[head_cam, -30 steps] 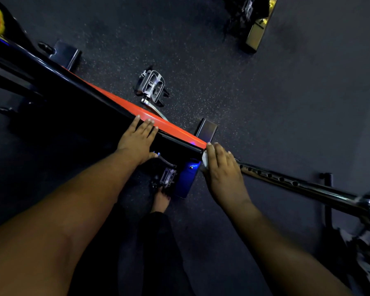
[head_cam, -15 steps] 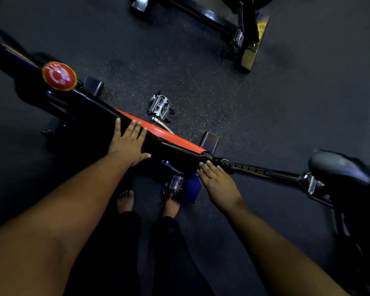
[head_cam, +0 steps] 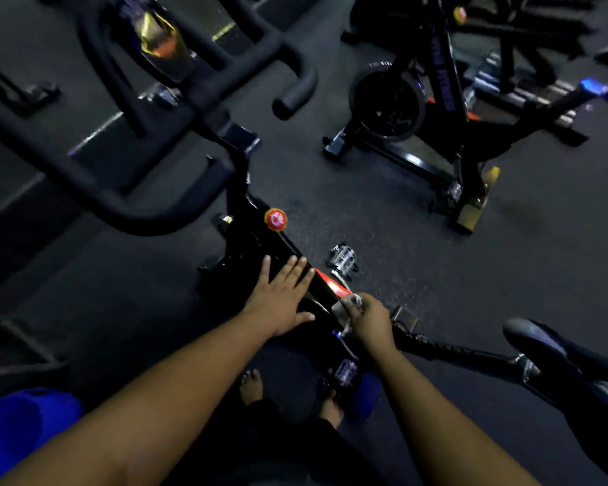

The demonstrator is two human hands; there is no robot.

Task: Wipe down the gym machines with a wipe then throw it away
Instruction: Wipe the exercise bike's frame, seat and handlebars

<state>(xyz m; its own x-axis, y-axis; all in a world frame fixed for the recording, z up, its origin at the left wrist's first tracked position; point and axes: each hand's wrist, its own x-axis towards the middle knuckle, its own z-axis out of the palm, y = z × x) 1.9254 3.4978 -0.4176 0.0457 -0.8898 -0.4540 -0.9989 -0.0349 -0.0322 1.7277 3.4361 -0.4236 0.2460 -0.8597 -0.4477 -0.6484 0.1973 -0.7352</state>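
A black spin bike with an orange stripe on its frame (head_cam: 332,284) and a red knob (head_cam: 275,219) runs from the handlebars at upper left to the saddle (head_cam: 541,340) at right. My left hand (head_cam: 281,298) lies flat on the frame with fingers spread. My right hand (head_cam: 371,319) grips a pale wipe (head_cam: 346,303) against the frame beside the orange stripe, fingers curled round it.
The handlebars (head_cam: 176,100) loom at upper left. A second spin bike (head_cam: 436,110) stands at upper right. One pedal (head_cam: 344,257) juts beyond the frame, another pedal (head_cam: 346,371) sits near my bare feet (head_cam: 251,384). Dark rubber floor lies between the bikes.
The view has tilted up, bringing the handlebars and the second bike into sight. My right hand has curled round the wipe and shifted up the frame toward the orange stripe. The left hand stays flat.
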